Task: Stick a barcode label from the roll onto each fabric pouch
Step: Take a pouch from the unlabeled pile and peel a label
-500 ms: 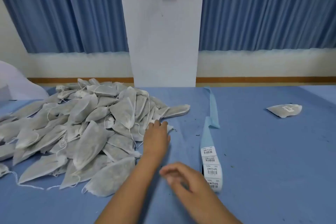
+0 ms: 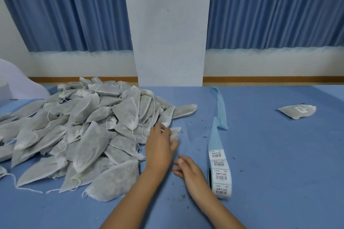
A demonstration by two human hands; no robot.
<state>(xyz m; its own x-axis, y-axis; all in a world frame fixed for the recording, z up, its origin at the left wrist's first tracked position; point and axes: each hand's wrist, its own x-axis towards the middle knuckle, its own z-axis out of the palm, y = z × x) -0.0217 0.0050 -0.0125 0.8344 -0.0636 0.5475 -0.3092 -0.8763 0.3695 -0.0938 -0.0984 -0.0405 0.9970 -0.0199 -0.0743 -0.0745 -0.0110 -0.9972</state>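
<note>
While beside the pile [image 2: 83, 135], left fingers [image 2: 160, 129] on white pouch [image 2: 175, 133] end.

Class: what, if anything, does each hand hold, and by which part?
The left hand grips a fabric pouch by its bunched white end; the right hand holds nothing.

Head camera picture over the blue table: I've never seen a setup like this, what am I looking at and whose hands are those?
No machine here: a person wears a camera on the head, looking down at their hands. On the blue table lie a pile of fabric pouches, a label roll with its empty backing strip trailing away, and one labelled pouch far right. The left hand pinches a white pouch end at the pile's edge. The right hand is beside the roll, fingers loosely curled, holding nothing.
</note>
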